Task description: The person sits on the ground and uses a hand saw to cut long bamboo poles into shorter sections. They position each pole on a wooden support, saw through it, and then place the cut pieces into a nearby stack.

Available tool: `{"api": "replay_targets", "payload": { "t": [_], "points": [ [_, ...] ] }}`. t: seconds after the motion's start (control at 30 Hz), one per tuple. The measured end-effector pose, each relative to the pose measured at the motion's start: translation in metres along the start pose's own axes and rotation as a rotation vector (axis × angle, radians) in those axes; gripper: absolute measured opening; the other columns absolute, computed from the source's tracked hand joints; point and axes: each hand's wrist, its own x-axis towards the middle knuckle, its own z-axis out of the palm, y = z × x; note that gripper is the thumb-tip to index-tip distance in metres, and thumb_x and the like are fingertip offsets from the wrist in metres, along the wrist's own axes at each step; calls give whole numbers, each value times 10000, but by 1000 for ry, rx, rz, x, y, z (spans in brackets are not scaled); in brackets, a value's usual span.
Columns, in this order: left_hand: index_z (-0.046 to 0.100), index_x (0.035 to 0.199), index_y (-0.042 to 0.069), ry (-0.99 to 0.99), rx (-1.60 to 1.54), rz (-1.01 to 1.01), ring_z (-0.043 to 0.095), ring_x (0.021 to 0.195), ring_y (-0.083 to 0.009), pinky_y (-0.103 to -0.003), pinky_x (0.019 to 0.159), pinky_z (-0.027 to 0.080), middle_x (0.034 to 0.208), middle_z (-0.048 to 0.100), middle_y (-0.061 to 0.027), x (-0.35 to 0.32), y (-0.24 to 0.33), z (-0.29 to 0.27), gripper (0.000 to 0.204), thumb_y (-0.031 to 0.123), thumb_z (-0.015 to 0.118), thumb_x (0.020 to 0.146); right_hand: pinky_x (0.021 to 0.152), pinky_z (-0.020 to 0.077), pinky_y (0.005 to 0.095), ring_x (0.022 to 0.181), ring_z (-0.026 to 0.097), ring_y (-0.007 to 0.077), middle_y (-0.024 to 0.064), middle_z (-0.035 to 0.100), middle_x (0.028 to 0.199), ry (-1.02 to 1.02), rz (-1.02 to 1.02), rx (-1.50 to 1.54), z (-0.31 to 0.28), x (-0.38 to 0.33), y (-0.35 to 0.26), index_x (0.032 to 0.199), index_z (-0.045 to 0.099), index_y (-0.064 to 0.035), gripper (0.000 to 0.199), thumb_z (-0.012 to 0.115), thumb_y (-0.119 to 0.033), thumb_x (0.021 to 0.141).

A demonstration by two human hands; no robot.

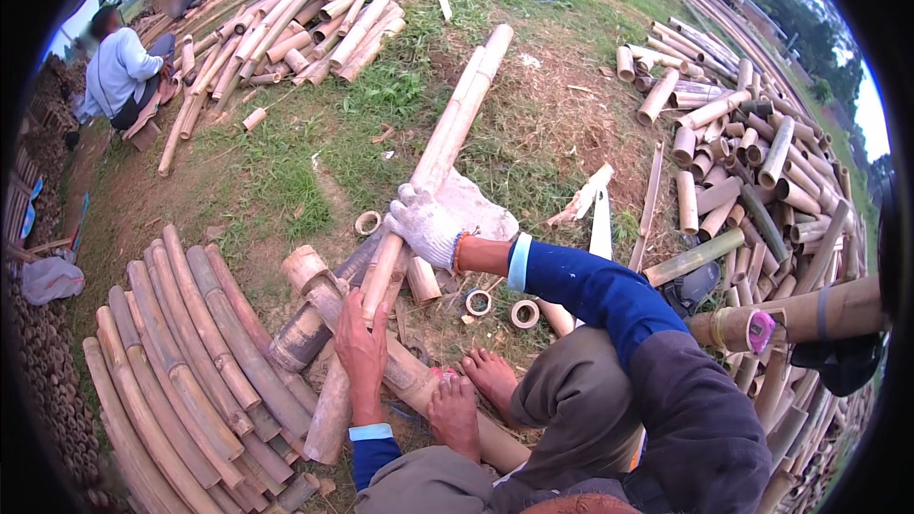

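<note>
A long bamboo pole (466,109) slants from the far middle toward me, with a second length lying close against its left side at the far end. My right hand (426,225), in a whitish knit glove, is closed around the pole near its middle. Lower down, my bare left hand (362,354) grips the near end of the pole. Under it, a thick bamboo log (409,376) lies crosswise on the ground, near my bare feet (453,411). A pale flat slab or cloth (476,207) shows behind the glove; I cannot tell which.
Split or whole bamboo lengths (181,362) are laid side by side at left. Cut bamboo tubes (724,181) are heaped at right, and more poles (305,19) at far left, near a seated person (124,67). Bamboo rings (479,302) lie near my feet.
</note>
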Motion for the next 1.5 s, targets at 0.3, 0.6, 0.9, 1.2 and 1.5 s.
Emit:
{"api": "replay_targets", "payload": {
  "t": [0.3,0.6,0.9,1.2,1.5],
  "points": [
    [637,1376,-8,50,-7,61,683,1266,-457,-515,1072,541,1384,707,-252,5,2,-8,507,381,727,1065,1074,446,543,1148,590,386,132,664,1081,-122,-12,-5,-7,-7,10,1060,736,-86,233,693,-233,884],
    [630,1363,-11,25,-23,36,688,1256,-444,-518,1073,540,1362,712,-242,4,9,-8,507,376,740,1056,1075,425,565,1160,591,391,145,663,1103,-121,-17,47,-11,-11,14,1113,722,-85,320,721,-193,812],
    [631,1359,21,69,-21,66,700,1228,-448,-519,1032,552,1328,729,-238,2,7,-9,483,369,754,1048,1110,395,564,1177,577,379,122,662,1087,-145,-5,26,-11,-8,9,1096,733,-109,355,800,-273,789],
    [628,1378,-9,62,-9,75,697,1225,-447,-519,1044,548,1331,721,-252,3,6,-8,520,373,750,1047,1104,410,574,1181,587,390,134,668,1098,-158,-4,59,-8,-9,13,1113,738,-98,344,781,-275,821],
    [640,1360,8,67,-11,55,696,1235,-456,-519,1053,547,1339,726,-255,2,7,-7,489,362,756,1044,1092,420,570,1173,600,383,128,682,1097,-152,-1,50,-10,-8,13,1084,747,-112,377,836,-302,771]
  ]
}}
